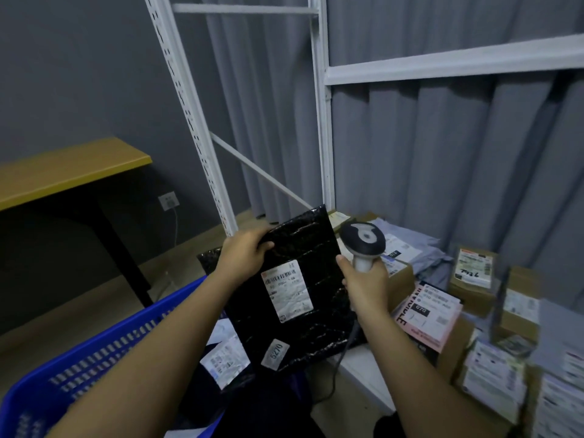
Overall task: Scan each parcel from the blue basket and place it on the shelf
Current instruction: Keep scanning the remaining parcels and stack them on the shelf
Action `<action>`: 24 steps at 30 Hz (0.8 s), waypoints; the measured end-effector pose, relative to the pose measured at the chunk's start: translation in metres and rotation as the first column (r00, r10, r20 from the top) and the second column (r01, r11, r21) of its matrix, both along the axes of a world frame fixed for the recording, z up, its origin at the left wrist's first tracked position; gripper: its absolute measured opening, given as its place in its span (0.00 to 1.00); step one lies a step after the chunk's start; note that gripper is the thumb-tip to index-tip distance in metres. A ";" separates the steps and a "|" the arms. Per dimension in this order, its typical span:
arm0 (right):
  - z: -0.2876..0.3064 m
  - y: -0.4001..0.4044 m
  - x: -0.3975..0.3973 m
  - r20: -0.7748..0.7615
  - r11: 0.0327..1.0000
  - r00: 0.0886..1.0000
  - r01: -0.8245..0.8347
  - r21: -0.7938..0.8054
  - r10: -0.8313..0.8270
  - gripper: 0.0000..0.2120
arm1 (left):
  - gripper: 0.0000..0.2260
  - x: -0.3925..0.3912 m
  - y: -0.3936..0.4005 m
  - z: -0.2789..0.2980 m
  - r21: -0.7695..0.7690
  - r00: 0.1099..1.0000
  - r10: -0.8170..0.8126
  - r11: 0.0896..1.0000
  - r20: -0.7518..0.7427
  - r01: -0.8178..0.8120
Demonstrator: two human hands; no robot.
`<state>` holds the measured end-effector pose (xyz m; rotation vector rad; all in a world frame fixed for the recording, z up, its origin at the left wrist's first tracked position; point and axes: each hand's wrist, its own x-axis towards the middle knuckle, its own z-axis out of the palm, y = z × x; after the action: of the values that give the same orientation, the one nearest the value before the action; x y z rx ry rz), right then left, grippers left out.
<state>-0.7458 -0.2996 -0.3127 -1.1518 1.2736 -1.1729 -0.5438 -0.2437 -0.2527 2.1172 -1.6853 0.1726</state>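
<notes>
L hand (242,253) fingers pinching black parcel (297,292), R hand (366,284) fingers wrapped round scanner (363,240)

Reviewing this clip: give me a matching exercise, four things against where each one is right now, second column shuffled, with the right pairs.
Things:
1. black parcel
2. scanner
3. pink parcel
4. blue basket

Places:
A. lying on the shelf among boxes
B. gripped in the right hand
C. low at the left, holding parcels
D. held at its top edge by the left hand

Pairs: 1-D, 2-B, 3-A, 4-C
</notes>
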 end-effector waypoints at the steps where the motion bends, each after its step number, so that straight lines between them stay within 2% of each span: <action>1: 0.001 0.002 -0.001 -0.006 1.000 1.000 -0.026 0.004 0.026 0.18 | 0.13 0.003 -0.006 -0.002 0.027 1.000 0.014 1.000 0.001 -0.014; 4: 0.004 0.011 -0.007 -0.098 0.976 0.971 -0.214 0.037 0.217 0.15 | 0.13 0.011 -0.021 -0.007 0.104 0.997 0.072 0.992 -0.021 -0.070; 7: 0.003 0.018 -0.015 -0.291 0.905 0.860 -0.423 0.056 0.420 0.14 | 0.13 0.015 -0.032 -0.007 0.131 0.995 0.097 0.987 -0.038 -0.092; 10: 0.004 0.020 -0.024 -0.288 0.844 0.800 -0.532 0.066 0.527 0.15 | 0.15 0.019 -0.038 -0.005 0.164 0.993 0.108 0.981 -0.044 -0.099; 15: 0.003 0.017 -0.037 -0.320 0.861 0.809 -0.505 0.052 0.494 0.12 | 0.16 0.022 -0.039 -0.003 0.161 0.991 0.111 0.982 -0.075 -0.098; 20: 0.000 0.012 -0.043 -0.272 0.879 0.840 -0.473 0.057 0.470 0.12 | 0.18 0.022 -0.039 -0.002 0.181 0.988 0.132 0.977 -0.086 -0.114; 24: -0.003 0.011 -0.045 -0.257 0.868 0.832 -0.490 0.079 0.492 0.12 | 0.18 0.022 -0.039 -0.003 0.195 0.986 0.143 0.973 -0.090 -0.124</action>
<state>-0.7912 -0.2886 -0.3159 -1.5589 1.0786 -0.6375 -0.5220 -0.2830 -0.2557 2.3367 -1.5536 -0.0591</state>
